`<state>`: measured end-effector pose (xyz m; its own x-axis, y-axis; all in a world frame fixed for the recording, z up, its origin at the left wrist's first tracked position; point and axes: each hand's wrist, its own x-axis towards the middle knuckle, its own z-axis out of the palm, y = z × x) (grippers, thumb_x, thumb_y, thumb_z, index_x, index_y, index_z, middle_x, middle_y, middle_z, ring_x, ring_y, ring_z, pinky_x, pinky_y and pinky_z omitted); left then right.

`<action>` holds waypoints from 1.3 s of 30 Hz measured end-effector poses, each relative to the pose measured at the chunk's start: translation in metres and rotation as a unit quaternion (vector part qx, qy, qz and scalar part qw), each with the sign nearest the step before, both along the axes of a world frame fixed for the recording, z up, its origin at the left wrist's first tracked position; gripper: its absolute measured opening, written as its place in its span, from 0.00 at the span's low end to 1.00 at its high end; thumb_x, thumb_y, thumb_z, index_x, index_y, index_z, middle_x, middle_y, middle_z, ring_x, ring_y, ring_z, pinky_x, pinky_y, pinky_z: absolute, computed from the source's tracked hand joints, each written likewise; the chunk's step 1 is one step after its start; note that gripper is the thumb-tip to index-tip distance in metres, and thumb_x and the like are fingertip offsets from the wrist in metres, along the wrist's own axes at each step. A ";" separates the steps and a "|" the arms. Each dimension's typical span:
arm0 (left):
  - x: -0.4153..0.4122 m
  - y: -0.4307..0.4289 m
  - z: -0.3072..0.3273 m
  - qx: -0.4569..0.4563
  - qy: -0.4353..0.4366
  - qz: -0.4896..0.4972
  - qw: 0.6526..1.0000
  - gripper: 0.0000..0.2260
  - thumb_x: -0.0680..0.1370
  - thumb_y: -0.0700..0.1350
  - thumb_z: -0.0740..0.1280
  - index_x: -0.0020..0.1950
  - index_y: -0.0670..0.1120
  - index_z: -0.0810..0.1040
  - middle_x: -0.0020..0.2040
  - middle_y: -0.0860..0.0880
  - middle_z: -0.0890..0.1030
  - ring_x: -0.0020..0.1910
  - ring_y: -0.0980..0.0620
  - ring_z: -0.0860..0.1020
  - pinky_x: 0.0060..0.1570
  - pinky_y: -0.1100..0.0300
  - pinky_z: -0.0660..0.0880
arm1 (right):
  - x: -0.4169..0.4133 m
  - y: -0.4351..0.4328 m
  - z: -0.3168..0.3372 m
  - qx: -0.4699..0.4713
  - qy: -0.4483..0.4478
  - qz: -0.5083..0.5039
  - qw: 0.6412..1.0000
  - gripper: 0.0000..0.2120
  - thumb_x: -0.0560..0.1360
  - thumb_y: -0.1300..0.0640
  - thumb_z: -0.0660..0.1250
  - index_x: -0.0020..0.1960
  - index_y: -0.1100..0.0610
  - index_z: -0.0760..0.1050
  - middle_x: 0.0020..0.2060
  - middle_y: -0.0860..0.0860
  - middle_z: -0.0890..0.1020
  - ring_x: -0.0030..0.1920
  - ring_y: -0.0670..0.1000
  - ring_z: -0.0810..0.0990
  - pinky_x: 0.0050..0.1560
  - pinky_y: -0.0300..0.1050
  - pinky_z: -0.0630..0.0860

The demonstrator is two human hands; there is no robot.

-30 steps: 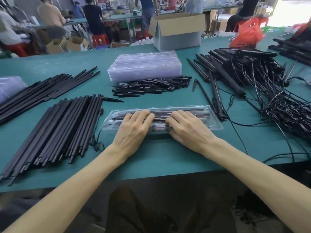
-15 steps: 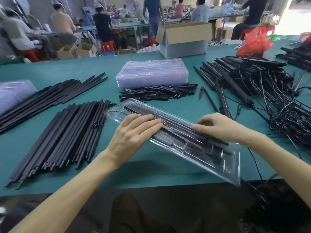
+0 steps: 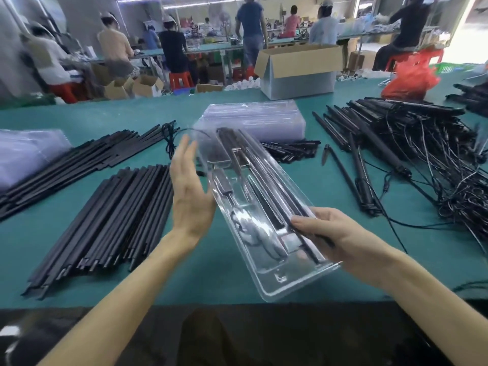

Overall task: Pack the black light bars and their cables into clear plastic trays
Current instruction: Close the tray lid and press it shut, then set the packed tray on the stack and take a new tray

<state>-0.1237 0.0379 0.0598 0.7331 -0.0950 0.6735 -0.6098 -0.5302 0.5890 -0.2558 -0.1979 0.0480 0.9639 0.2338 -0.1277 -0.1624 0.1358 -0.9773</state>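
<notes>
Plastic pack: the filled tray (image 3: 280, 286) is up off the green table (image 3: 184, 273), turned end-on to you, with its near end over the table's near edge.
Contents: black light bars (image 3: 266, 180) lie along its right-hand channels, and a coiled cable (image 3: 253, 233) sits in the near-left pocket.
Right hand: your right hand (image 3: 351, 241) grips the tray's near right edge, thumb on top and fingers underneath.
Left hand: your left hand (image 3: 188, 191) has straight fingers and holds nothing. Its palm faces the tray's left edge, and I cannot tell whether it touches.
Done: this one tray looks fully packed to me. Whether a lid is shut over it is unclear.
Left to do: a good deal. The loose bars (image 3: 105, 220) lie near left, the cabled bars (image 3: 422, 159) are tangled on the right, and the stack of empty trays (image 3: 253, 120) waits at far centre.
Changed: a second ago the tray lay flat and crosswise on the table under both your palms. Half a second ago it was slanting, with your left hand still on top. Now it is lifted and swung lengthwise, your left hand is off it, and your right hand alone carries it.
</notes>
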 end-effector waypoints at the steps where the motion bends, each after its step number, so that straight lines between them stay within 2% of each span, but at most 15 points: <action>1: -0.003 0.000 0.002 -0.057 0.037 -0.005 0.998 0.24 0.83 0.47 0.64 0.76 0.40 0.63 0.76 0.43 0.62 0.75 0.52 0.64 0.72 0.58 0.67 | 0.002 0.005 0.001 0.008 -0.005 -0.017 1.000 0.24 0.74 0.48 0.76 0.56 0.67 0.77 0.41 0.56 0.79 0.35 0.49 0.79 0.33 0.38 0.73; 4: -0.016 0.005 0.009 -0.174 0.191 -0.066 0.964 0.11 0.83 0.41 0.64 0.66 0.45 0.72 0.61 0.47 0.77 0.52 0.63 0.79 0.46 0.70 0.77 | 0.010 0.019 0.009 0.036 -0.036 -0.054 0.997 0.13 0.75 0.51 0.74 0.51 0.60 0.80 0.37 0.53 0.80 0.34 0.52 0.83 0.29 0.38 0.73; 6: -0.026 0.007 0.010 -0.208 0.325 -0.173 0.906 0.07 0.84 0.44 0.63 0.57 0.45 0.80 0.52 0.46 0.85 0.45 0.57 0.84 0.40 0.66 0.79 | 0.018 0.027 0.014 0.049 -0.057 -0.081 0.994 0.08 0.76 0.52 0.72 0.49 0.56 0.80 0.36 0.53 0.81 0.34 0.53 0.84 0.28 0.37 0.73; 9: -0.038 0.015 0.003 -0.214 0.415 -0.333 0.819 0.09 0.81 0.38 0.67 0.57 0.47 0.84 0.57 0.42 0.85 0.52 0.42 0.85 0.48 0.51 0.82 | 0.032 0.039 0.018 0.059 -0.100 -0.120 0.986 0.06 0.78 0.54 0.70 0.49 0.57 0.80 0.36 0.52 0.82 0.34 0.52 0.84 0.27 0.38 0.72; 13: -0.045 0.022 -0.017 -0.179 0.455 -0.512 0.706 0.26 0.78 0.30 0.69 0.75 0.43 0.70 0.72 0.40 0.74 0.68 0.33 0.75 0.63 0.44 0.76 | 0.049 0.052 0.018 0.043 -0.127 -0.171 0.976 0.11 0.79 0.53 0.69 0.54 0.62 0.81 0.48 0.59 0.86 0.41 0.56 0.81 0.33 0.44 0.73; 15: -0.048 0.018 -0.024 -0.240 0.472 -0.518 0.672 0.28 0.78 0.34 0.69 0.77 0.43 0.67 0.75 0.39 0.69 0.72 0.33 0.71 0.68 0.40 0.71 | 0.056 0.057 0.015 0.032 -0.123 -0.199 0.972 0.15 0.79 0.53 0.69 0.58 0.65 0.78 0.50 0.61 0.85 0.43 0.58 0.81 0.38 0.49 0.74; 17: -0.052 0.006 -0.027 -0.334 0.494 -0.477 0.645 0.25 0.81 0.44 0.68 0.78 0.43 0.66 0.76 0.40 0.69 0.73 0.34 0.70 0.71 0.40 0.68 | 0.063 0.060 0.010 0.027 -0.118 -0.223 0.967 0.14 0.80 0.54 0.68 0.58 0.64 0.78 0.49 0.58 0.86 0.42 0.55 0.83 0.42 0.52 0.74; 20: -0.058 -0.010 -0.032 -0.454 0.500 -0.420 0.607 0.18 0.83 0.47 0.67 0.70 0.43 0.74 0.71 0.43 0.76 0.71 0.34 0.72 0.68 0.43 0.73 | 0.068 0.064 0.003 0.000 -0.122 -0.243 0.962 0.10 0.79 0.56 0.70 0.56 0.61 0.79 0.48 0.55 0.86 0.43 0.50 0.82 0.43 0.49 0.76; 22: -0.060 -0.018 -0.034 -0.492 0.492 -0.385 0.607 0.11 0.81 0.43 0.68 0.62 0.44 0.79 0.64 0.45 0.81 0.68 0.32 0.75 0.63 0.46 0.77 | 0.069 0.065 -0.002 -0.002 -0.124 -0.232 0.965 0.09 0.78 0.56 0.70 0.55 0.60 0.80 0.46 0.55 0.86 0.40 0.49 0.83 0.36 0.44 0.77; 24: -0.059 -0.021 -0.036 -0.501 0.484 -0.369 0.615 0.12 0.80 0.40 0.68 0.63 0.44 0.80 0.64 0.44 0.82 0.66 0.32 0.76 0.59 0.48 0.79 | 0.067 0.065 -0.007 -0.009 -0.126 -0.219 0.968 0.10 0.78 0.53 0.71 0.54 0.59 0.81 0.47 0.55 0.86 0.39 0.50 0.83 0.34 0.45 0.78; 27: -0.055 -0.016 -0.036 -0.511 0.463 -0.380 0.617 0.11 0.79 0.35 0.67 0.60 0.41 0.80 0.66 0.39 0.79 0.66 0.33 0.76 0.58 0.48 0.79 | 0.067 0.060 -0.016 0.015 -0.123 -0.198 0.972 0.20 0.79 0.43 0.67 0.59 0.59 0.80 0.54 0.61 0.84 0.49 0.57 0.83 0.52 0.59 0.81; 29: -0.047 -0.011 -0.031 -0.508 0.451 -0.383 0.626 0.14 0.80 0.34 0.66 0.66 0.39 0.75 0.67 0.36 0.78 0.66 0.34 0.77 0.59 0.47 0.79 | 0.065 0.057 -0.023 0.052 -0.109 -0.203 0.972 0.25 0.79 0.38 0.61 0.63 0.56 0.79 0.58 0.59 0.83 0.56 0.55 0.82 0.59 0.52 0.79; 31: -0.035 -0.006 -0.021 -0.513 0.438 -0.378 0.635 0.13 0.80 0.34 0.65 0.64 0.39 0.75 0.65 0.35 0.79 0.65 0.35 0.78 0.57 0.47 0.79 | 0.064 0.055 -0.031 0.111 -0.057 -0.242 0.962 0.27 0.77 0.39 0.61 0.64 0.59 0.78 0.61 0.61 0.81 0.57 0.54 0.80 0.58 0.49 0.79; 36: 0.008 0.012 0.022 -0.541 0.407 -0.346 0.650 0.07 0.80 0.33 0.62 0.51 0.41 0.79 0.65 0.35 0.79 0.62 0.37 0.80 0.58 0.45 0.80 | 0.063 0.054 -0.044 0.102 -0.046 -0.250 0.962 0.20 0.76 0.45 0.67 0.58 0.60 0.80 0.52 0.57 0.82 0.51 0.49 0.82 0.48 0.41 0.80; 39: 0.040 0.028 0.050 -0.543 0.378 -0.328 0.674 0.09 0.80 0.35 0.63 0.59 0.40 0.77 0.65 0.38 0.80 0.61 0.40 0.81 0.59 0.46 0.79 | 0.063 0.053 -0.047 0.086 -0.051 -0.246 0.964 0.15 0.79 0.49 0.67 0.57 0.59 0.82 0.52 0.56 0.84 0.53 0.50 0.82 0.50 0.41 0.79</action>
<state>-0.0834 0.0659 0.1099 0.9459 -0.3178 0.0645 0.1894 0.7027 0.6858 -0.1931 -0.1451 0.0013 0.9693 -0.2448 -0.0255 0.0596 0.3341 -0.9407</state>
